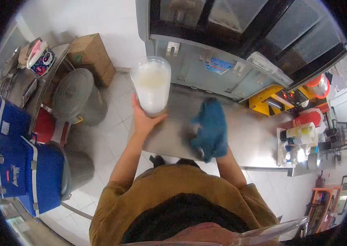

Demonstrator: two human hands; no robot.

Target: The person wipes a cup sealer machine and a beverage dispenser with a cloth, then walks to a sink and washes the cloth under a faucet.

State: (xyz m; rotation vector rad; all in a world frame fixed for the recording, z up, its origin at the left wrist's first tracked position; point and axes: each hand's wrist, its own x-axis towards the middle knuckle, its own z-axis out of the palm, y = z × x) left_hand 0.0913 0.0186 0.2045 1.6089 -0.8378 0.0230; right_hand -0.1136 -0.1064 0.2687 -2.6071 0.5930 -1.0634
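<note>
In my left hand [144, 123] is a tall clear plastic container [153, 84] with white contents, held upright over the left end of the steel counter [249, 135]. The fingers and thumb wrap round its lower part. A dark blue cloth [213, 129] covers my right hand, which grips it low over the middle of the counter. Only the right wrist [227, 162] shows below the cloth, and its fingers are hidden. The cloth is partly smeared by motion.
A yellow machine [268, 100] stands at the counter's back right, near a tray of bottles [300, 137]. Glass-fronted doors [247, 24] rise behind. To the left are a lidded grey bin [75, 92], blue coolers [44, 176] and a cardboard box [93, 57].
</note>
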